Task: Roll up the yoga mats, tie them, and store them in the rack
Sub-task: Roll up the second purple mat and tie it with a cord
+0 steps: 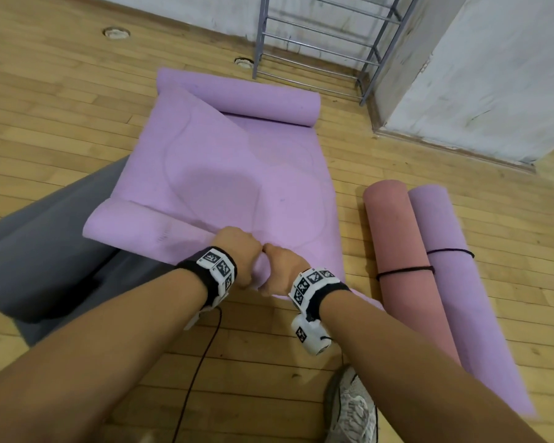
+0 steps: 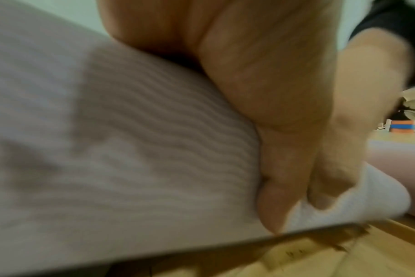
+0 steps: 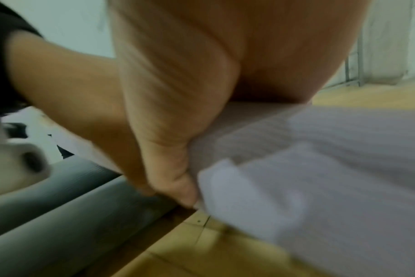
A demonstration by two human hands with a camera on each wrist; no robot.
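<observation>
A grey-white sneaker (image 1: 352,410) stands on the wooden floor (image 1: 61,100), near a white pillar (image 1: 480,75).

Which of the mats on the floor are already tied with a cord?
The pink roll and the purple roll beside it on the right, each with a dark cord around it. The spread purple mat and grey mat have none.

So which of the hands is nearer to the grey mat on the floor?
Left. The left hand grips the purple mat beside the grey mat; the right hand is farther away.
</observation>
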